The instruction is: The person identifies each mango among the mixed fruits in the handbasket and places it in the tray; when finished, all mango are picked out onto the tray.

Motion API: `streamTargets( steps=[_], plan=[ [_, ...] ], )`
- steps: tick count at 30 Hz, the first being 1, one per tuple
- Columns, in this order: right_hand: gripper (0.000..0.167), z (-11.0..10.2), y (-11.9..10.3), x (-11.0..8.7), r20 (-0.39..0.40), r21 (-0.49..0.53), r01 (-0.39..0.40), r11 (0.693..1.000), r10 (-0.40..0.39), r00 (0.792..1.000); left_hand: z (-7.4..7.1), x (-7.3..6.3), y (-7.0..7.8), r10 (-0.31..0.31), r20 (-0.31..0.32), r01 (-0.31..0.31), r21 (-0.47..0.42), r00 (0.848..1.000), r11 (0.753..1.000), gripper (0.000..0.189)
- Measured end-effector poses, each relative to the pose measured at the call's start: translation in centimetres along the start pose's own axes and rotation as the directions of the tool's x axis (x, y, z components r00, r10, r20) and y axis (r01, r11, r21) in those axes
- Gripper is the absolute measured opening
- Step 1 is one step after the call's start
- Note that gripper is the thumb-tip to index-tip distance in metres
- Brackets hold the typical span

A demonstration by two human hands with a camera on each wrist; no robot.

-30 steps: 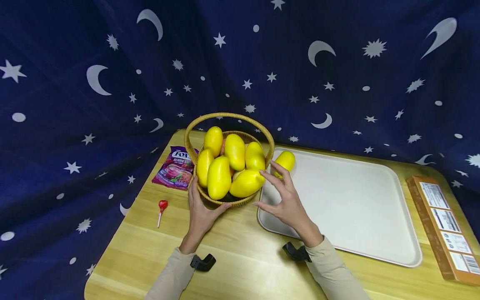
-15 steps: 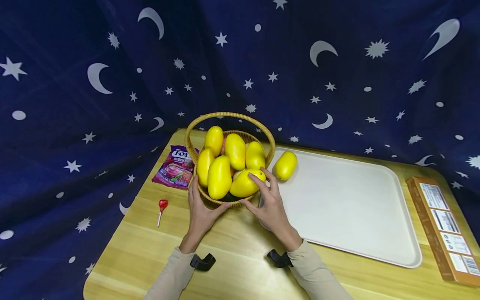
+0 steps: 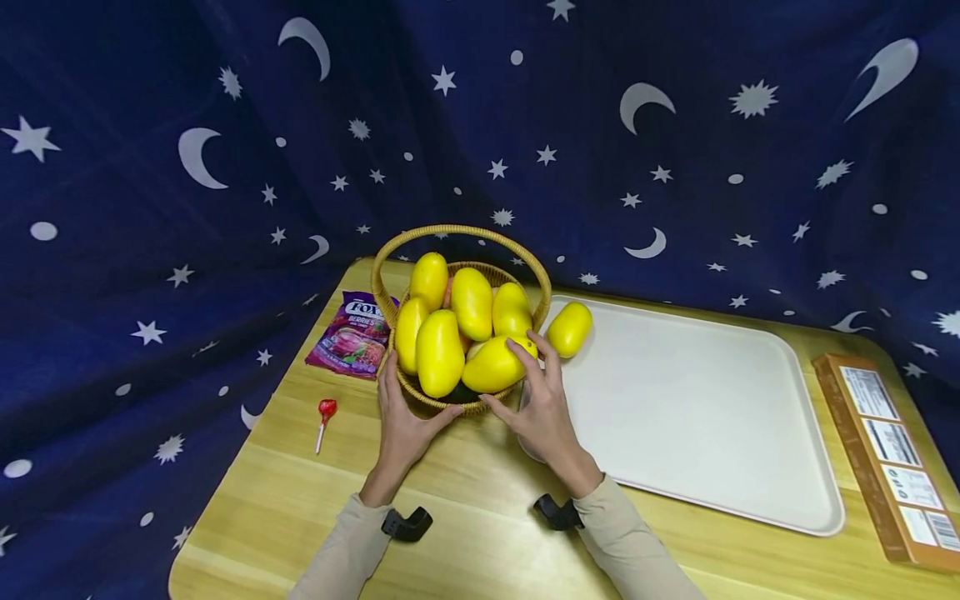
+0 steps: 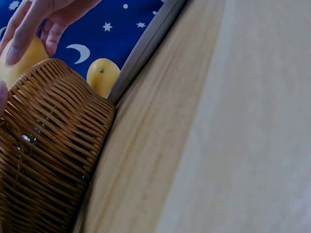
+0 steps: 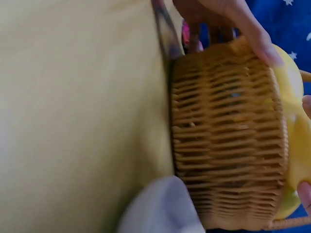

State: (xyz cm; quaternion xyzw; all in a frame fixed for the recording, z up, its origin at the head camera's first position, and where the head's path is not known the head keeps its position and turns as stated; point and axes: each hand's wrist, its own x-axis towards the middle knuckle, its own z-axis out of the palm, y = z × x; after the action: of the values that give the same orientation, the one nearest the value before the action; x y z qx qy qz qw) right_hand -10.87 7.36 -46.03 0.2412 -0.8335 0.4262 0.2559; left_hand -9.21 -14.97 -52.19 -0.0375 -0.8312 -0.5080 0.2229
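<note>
A wicker basket [image 3: 477, 408] with a tall hoop handle holds several yellow mangoes. My left hand [image 3: 405, 433] grips its front left side, thumb at the rim and fingers along the outer wall; the right wrist view shows this hand [image 5: 233, 22] against the weave [image 5: 228, 131]. My right hand [image 3: 546, 417] holds the front right mango [image 3: 491, 367], its fingers curled over the right end and the thumb low by the rim. In the left wrist view those fingers [image 4: 22, 41] lie on the fruit. Another mango [image 3: 570, 330] lies on the tray's left back corner.
A cream tray [image 3: 682, 408] lies right of the basket, its left edge close to it. A purple candy bag [image 3: 349, 337] and a red lollipop [image 3: 327, 409] lie to the left. At the far right is a long orange-brown box [image 3: 885, 458]. A starry blue cloth [image 3: 480, 125] hangs behind the table.
My right hand has moved left from the tray mango to the front right mango in the basket and taken hold of it. That mango has shifted slightly right. My left hand stays at the basket.
</note>
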Motion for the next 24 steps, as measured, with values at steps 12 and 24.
streamTargets(
  steps=[12, 24],
  plan=[
    [0.091, -2.3, 1.3, 0.7, -0.100, 0.042, -0.012, 0.999, 0.016, 0.995, 0.1, 0.1, 0.2, -0.012, 0.005, 0.012, -0.004, 1.000, 1.000, 0.129],
    [0.106, -2.4, 2.1, 0.5, -0.033, 0.045, -0.136, 0.990, 0.138, 0.990, 0.0, -0.1, 0.1, -0.015, 0.004, 0.015, 0.001, 1.000, 1.000, 0.129]
  ],
)
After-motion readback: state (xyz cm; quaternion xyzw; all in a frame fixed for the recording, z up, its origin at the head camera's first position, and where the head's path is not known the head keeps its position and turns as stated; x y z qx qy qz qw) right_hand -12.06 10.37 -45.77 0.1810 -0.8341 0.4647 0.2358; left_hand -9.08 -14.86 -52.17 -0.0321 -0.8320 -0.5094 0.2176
